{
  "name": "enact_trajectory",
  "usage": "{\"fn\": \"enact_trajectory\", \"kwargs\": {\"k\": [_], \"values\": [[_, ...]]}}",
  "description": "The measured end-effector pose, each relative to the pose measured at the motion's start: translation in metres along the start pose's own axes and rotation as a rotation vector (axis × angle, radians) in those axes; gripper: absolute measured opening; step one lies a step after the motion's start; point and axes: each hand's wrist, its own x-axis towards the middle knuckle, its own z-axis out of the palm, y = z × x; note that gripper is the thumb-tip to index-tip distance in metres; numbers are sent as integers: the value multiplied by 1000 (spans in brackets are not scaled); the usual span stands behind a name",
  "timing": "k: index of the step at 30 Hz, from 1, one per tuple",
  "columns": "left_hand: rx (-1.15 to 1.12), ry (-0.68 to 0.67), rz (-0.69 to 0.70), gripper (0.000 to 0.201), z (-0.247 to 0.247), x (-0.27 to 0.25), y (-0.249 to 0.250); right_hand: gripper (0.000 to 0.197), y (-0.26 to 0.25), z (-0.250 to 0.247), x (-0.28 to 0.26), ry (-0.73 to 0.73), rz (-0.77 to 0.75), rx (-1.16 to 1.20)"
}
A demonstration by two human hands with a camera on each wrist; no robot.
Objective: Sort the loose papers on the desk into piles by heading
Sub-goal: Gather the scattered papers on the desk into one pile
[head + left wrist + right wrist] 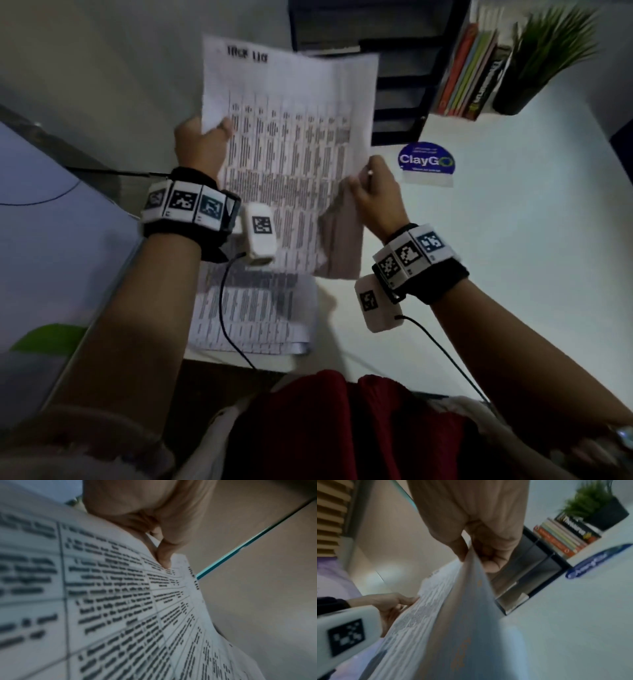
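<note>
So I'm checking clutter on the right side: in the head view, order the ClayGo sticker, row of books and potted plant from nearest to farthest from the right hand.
From the right hand:
1. ClayGo sticker, just beside it on the desk.
2. Row of books, back right.
3. Potted plant, far right corner.

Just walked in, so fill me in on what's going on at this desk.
A person is sorting papers. Both hands hold one printed sheet up over the white desk: the left hand pinches its left edge, the right hand its right edge. A stack of papers lies on the desk below.
</note>
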Motion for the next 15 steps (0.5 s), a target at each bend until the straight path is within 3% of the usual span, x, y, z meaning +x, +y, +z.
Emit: {"fn": "enact_trajectory", "kwargs": {"k": [8, 11, 15], "values": [[485, -189, -378, 37, -45, -12, -104, 9, 27, 75, -37, -418, 286, -266], [629, -288, -491, 51, -53, -18, -136, 17, 40, 87, -48, -434, 362, -359], [780, -320, -602, 75, -46, -36, -152, 37, 50, 94, -57, -336, 482, -371]]}}
